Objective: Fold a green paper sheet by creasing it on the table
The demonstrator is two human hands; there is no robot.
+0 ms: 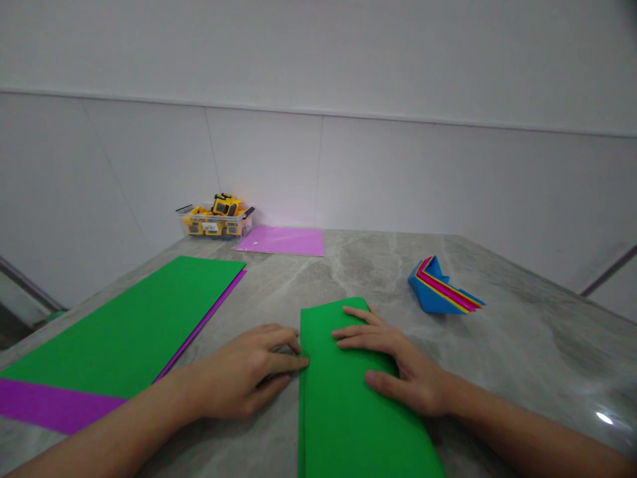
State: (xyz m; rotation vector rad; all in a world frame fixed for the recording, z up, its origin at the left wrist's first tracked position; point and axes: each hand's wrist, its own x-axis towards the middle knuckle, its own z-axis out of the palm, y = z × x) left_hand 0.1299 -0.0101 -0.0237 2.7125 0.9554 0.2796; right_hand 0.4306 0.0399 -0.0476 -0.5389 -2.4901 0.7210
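Note:
A folded green paper sheet (358, 425) lies in front of me, its right side bulging up in a soft bend. My right hand (398, 358) rests on top of it with fingers spread. At the paper's left edge is my left hand (259, 372), fingers partly bent, the index fingertip touching the edge. It grips nothing that I can see. To the right stands a folded paper piece (438, 292) in blue with pink and yellow stripes.
Large green sheets (134, 318) lie on the left over a purple sheet (54, 401). Toward the back are a pink-lilac packet (283, 240) and a clear plastic box (212, 226) holding yellow toy vehicles. The grey marbled table (363, 265) reaches a white wall.

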